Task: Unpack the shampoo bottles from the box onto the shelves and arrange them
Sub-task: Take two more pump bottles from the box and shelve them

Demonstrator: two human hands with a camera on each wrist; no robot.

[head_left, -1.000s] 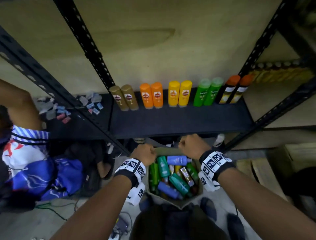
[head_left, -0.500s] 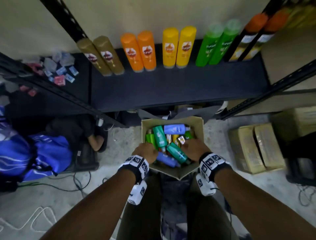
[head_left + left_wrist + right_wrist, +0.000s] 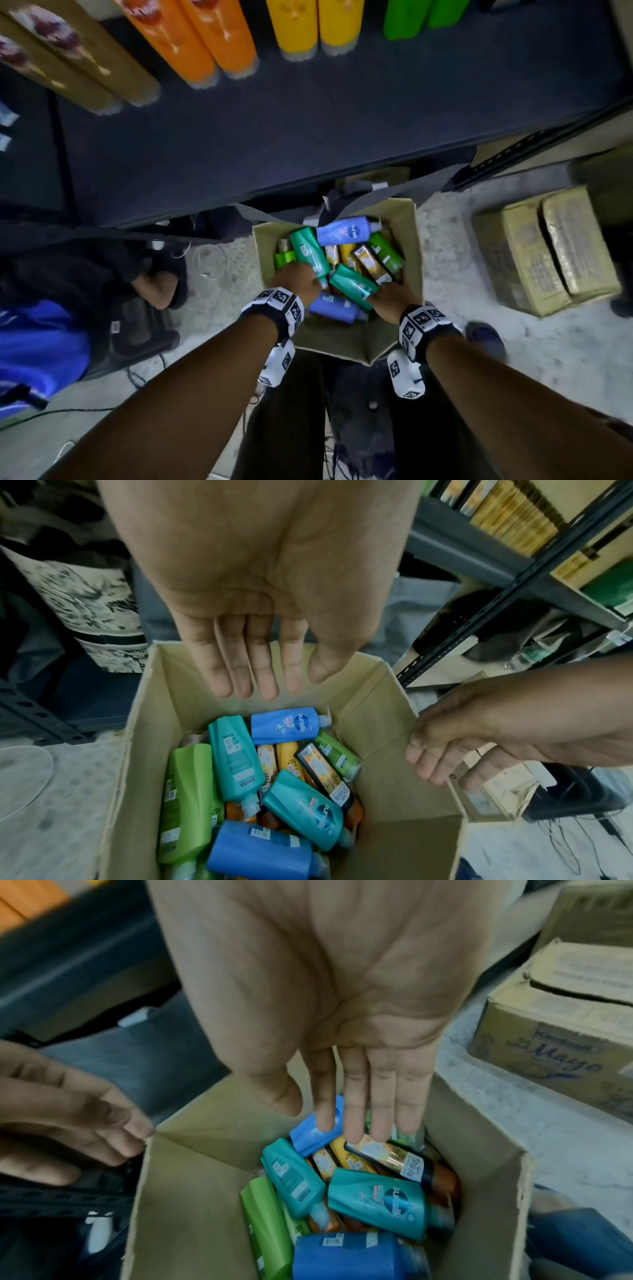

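An open cardboard box point(image 3: 409, 246) stands on the floor below the dark shelf point(image 3: 308, 130). It holds several loose shampoo bottles, among them a teal one point(image 3: 352, 286) point(image 3: 304, 807) point(image 3: 377, 1202) and a blue one point(image 3: 344, 231) point(image 3: 284, 725). My left hand point(image 3: 298, 279) point(image 3: 274, 680) hovers over the box's left side with straight fingers and holds nothing. Over the right side my right hand point(image 3: 387, 294) point(image 3: 329, 1112) is also flat and empty. Gold point(image 3: 68, 58), orange point(image 3: 191, 37), yellow point(image 3: 315, 24) and green point(image 3: 411, 17) bottles stand in pairs on the shelf.
Two closed cardboard boxes point(image 3: 548, 246) sit on the floor to the right. A blue bag point(image 3: 34, 342), dark clothing and someone's foot point(image 3: 157, 287) lie to the left. Cables run across the floor near my legs. A metal shelf upright point(image 3: 513, 154) crosses at the right.
Both hands left the box's far rim and came back over the bottles, now open. The box stands further out from under the shelf, and my view has tilted down.
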